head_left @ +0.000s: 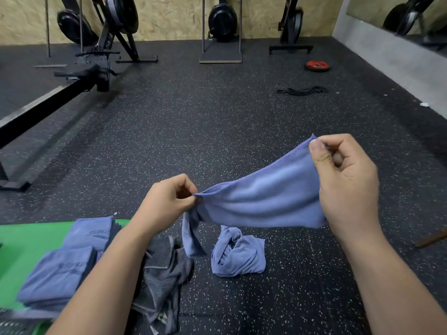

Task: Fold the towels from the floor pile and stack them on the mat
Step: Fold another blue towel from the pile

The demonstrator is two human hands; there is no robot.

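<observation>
A blue towel (261, 199) hangs stretched in the air between my hands. My left hand (167, 201) pinches its lower left edge. My right hand (346, 180) pinches its upper right corner, held higher. A loose tail of the towel droops below my left hand. On the floor under it lie a crumpled blue towel (238, 256) and a rumpled grey striped towel (164, 272). Two folded blue towels, one at the front (55, 276) and one behind it (92, 234), lie on the green mat (21, 245) at the lower left.
The floor is black speckled rubber. A rowing machine rail (41, 107) runs along the left. Exercise machines (221, 20) stand at the far wall. A red weight plate (317, 66) and a black band (302, 90) lie at the far right.
</observation>
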